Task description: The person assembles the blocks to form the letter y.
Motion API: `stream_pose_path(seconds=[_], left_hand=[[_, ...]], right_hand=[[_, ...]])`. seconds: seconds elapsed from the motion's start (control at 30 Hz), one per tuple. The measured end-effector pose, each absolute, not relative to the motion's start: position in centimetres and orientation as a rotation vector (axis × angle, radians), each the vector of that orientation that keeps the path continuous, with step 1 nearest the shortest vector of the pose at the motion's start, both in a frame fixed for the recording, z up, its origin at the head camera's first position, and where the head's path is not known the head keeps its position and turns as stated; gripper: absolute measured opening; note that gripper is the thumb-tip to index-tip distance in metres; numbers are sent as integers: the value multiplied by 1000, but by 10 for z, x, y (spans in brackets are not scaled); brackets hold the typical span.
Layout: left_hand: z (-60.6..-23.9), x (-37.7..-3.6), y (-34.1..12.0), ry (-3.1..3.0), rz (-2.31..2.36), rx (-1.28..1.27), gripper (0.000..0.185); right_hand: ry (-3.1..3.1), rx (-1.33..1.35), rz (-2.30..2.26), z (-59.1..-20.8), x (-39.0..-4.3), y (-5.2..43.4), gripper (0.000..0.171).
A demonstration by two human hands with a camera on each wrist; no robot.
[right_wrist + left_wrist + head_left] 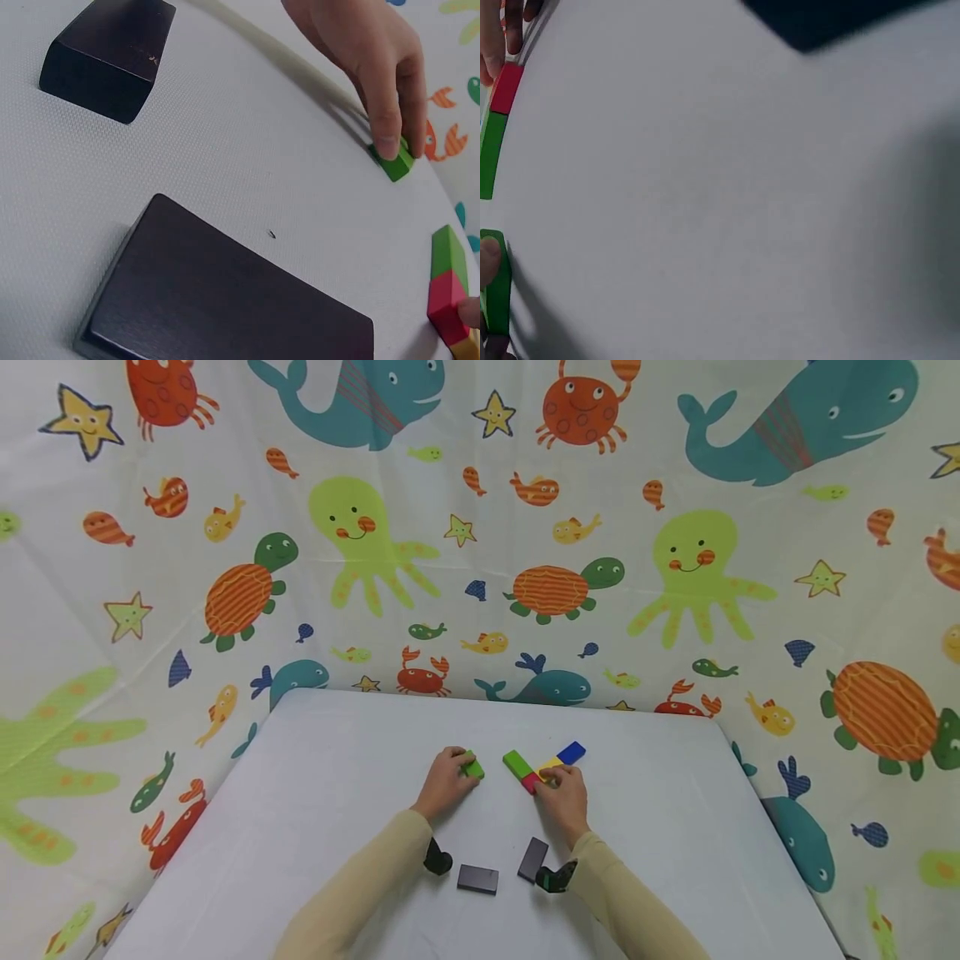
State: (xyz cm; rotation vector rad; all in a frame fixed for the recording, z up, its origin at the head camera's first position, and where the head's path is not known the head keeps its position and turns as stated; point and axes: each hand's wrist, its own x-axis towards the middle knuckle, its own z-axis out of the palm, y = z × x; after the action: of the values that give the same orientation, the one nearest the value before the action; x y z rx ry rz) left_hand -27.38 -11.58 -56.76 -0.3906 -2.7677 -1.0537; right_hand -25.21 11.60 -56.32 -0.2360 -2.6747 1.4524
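My left hand [447, 783] was curled over a small green block [473, 767], fingertips pinching it against the white table [337, 793]. That block sat just to the left of the coloured row and apart from it, with bare table between. The row ran as a shallow V: a longer green block [516, 763] butted end to end against a red block [531, 782], then a yellow block [550, 765] and a blue block [572, 752] angling away to the right. My right hand [564, 793] rested at the red and yellow joint, fingers bent onto those pieces; whether it truly gripped them I could not tell. The small green block's long axis lay roughly parallel to the row's green arm, and my left hand was plainly nearer to it. Two dark blocks [477, 878] lay nearer me than the row, between my forearms.
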Motion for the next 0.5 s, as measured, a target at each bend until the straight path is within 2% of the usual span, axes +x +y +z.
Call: stream_pose_path(seconds=[0.5], left_hand=[[-569,-300,-103,-2819,-1233,-240,44]], right_hand=[[-2669,-246,1456,-565,-254,116,23]])
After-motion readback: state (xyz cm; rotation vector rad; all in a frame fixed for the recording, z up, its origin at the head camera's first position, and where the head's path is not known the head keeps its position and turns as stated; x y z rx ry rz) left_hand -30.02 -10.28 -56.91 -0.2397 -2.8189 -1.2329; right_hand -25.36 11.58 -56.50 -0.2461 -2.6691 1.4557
